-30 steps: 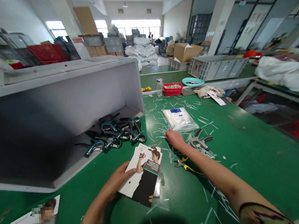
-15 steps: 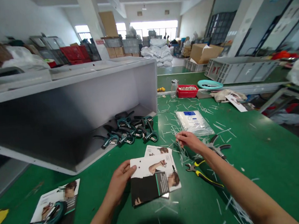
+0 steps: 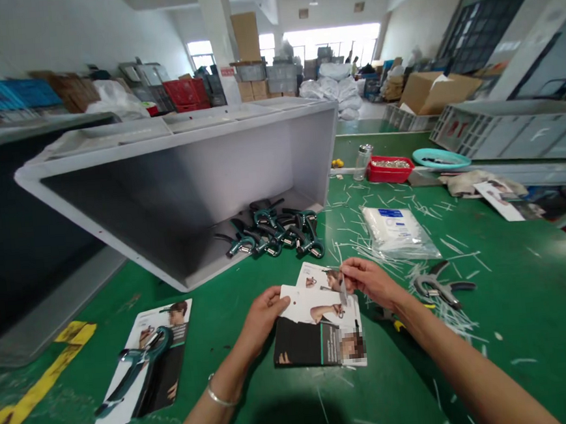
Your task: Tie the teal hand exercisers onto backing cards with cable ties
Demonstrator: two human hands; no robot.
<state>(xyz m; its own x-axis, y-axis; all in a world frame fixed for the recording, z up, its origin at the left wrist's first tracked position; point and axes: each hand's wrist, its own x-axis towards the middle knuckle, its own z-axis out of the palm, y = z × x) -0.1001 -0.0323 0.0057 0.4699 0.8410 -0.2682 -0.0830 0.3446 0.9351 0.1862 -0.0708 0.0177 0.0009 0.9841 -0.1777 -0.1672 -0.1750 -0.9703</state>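
Observation:
My left hand [image 3: 262, 319] is closed on the upper left corner of a printed card [image 3: 300, 342], its thumb on top. Another printed card [image 3: 312, 274] lies partly beneath it. Pinched in the fingertips of my right hand [image 3: 373, 284], over the card's upper right, is a thin white cable tie [image 3: 339, 253]. Grey-handled pliers [image 3: 443, 285] lie right of that hand, and yellow-and-black cutters [image 3: 397, 322] are mostly hidden under the right forearm. At left, a teal-and-black hand gripper [image 3: 143, 363] rests on a third card [image 3: 116, 398].
A grey crate [image 3: 179, 138] lies on its side, with several hand grippers [image 3: 269, 232] at its opening. Loose cable ties surround a clear bag of cable ties [image 3: 397, 229]. Farther back stand a glass jar [image 3: 362, 163] and a red tray [image 3: 392, 176]. Yellow tape [image 3: 46, 381] marks the left side.
My right hand has moved from the loose cable ties to the held card, bringing a cable tie. The view has swung left, so things appear farther right.

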